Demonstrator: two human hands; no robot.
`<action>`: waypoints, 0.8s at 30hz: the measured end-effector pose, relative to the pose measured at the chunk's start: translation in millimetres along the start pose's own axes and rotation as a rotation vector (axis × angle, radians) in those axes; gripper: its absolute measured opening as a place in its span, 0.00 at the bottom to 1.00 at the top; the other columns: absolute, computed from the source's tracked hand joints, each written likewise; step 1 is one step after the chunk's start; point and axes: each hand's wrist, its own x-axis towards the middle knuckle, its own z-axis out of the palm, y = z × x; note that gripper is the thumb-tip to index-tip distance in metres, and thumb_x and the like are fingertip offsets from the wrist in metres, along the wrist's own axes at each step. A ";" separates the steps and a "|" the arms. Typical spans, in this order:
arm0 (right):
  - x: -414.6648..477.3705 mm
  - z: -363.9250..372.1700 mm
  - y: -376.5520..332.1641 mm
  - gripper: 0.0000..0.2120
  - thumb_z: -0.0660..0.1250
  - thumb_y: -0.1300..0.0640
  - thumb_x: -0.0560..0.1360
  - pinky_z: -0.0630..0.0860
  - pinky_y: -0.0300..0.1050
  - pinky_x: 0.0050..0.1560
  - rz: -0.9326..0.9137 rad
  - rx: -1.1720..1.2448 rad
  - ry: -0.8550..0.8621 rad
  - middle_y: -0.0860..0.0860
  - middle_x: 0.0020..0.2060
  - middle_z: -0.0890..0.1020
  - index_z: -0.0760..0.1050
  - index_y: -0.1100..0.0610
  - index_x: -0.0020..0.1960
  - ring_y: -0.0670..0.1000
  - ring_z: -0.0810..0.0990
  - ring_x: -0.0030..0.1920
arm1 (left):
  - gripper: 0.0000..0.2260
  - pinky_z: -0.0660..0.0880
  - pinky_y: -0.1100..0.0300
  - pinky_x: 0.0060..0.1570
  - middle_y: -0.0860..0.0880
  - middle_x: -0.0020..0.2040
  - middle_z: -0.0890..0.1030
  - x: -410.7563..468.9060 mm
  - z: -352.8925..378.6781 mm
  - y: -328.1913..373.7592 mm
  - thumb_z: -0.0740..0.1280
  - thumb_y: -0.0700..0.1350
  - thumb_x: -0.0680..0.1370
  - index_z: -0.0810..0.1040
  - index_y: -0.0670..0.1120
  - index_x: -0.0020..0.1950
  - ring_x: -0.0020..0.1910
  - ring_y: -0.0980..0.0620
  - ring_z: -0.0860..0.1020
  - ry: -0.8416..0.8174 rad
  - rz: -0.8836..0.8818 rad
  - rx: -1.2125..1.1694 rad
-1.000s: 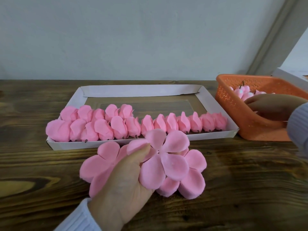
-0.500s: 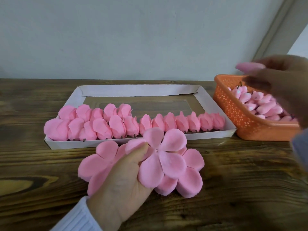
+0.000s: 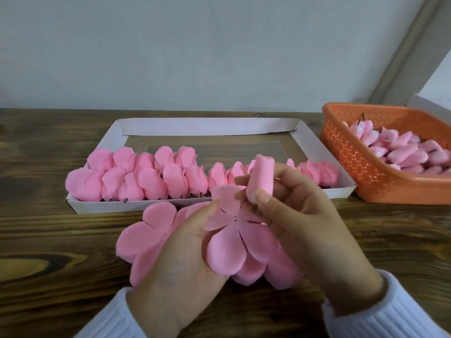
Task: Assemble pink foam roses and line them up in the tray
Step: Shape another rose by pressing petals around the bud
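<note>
My left hand holds a stack of flat pink foam petal sheets above the table's near edge, thumb pressed on the top sheet. My right hand pinches a pink foam bud upright, its lower end just above the hole in the middle of the top sheet. Behind them a white cardboard tray holds a row of finished pink roses along its front wall, with a second short row at the left.
An orange perforated basket full of pink foam buds stands at the right, beside the tray. The wooden table runs back to a pale wall. A white box corner shows behind the basket.
My right hand lifted a bud out of the orange basket and carried it left, down to the petal stack. My left hand kept its hold on the petals.
</note>
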 end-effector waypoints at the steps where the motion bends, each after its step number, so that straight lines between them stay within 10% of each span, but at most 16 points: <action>1: -0.8 0.1 0.6 0.12 0.68 0.60 0.73 0.78 0.38 0.48 0.002 -0.014 0.009 0.54 0.48 0.85 0.77 0.59 0.57 0.50 0.84 0.50 | 0.11 0.77 0.70 0.34 0.60 0.40 0.85 0.0 0.7 0.0 0.62 0.51 0.77 0.77 0.50 0.57 0.40 0.64 0.83 0.021 -0.010 -0.009; 6: -5.2 2.9 1.1 0.13 0.68 0.59 0.74 0.80 0.42 0.50 -0.145 -0.310 0.038 0.50 0.51 0.84 0.70 0.53 0.57 0.49 0.83 0.54 | 0.15 0.80 0.65 0.36 0.53 0.41 0.86 0.1 2.5 2.7 0.63 0.54 0.77 0.87 0.50 0.41 0.40 0.58 0.84 -0.012 -0.049 -0.217; 11: -5.1 2.8 5.5 0.08 0.66 0.55 0.75 0.78 0.41 0.52 -0.224 -0.591 0.050 0.43 0.49 0.83 0.74 0.55 0.54 0.44 0.82 0.52 | 0.18 0.66 0.55 0.69 0.44 0.64 0.78 3.6 10.0 14.7 0.67 0.48 0.77 0.79 0.41 0.64 0.63 0.50 0.77 -0.167 -0.079 -0.384; 24: -4.7 3.5 9.1 0.10 0.68 0.52 0.73 0.74 0.37 0.51 -0.200 -0.794 0.037 0.42 0.48 0.82 0.79 0.53 0.53 0.45 0.79 0.52 | 0.20 0.82 0.48 0.44 0.37 0.56 0.82 2.6 11.3 10.8 0.61 0.47 0.76 0.80 0.35 0.60 0.49 0.43 0.84 -0.001 -0.176 -0.680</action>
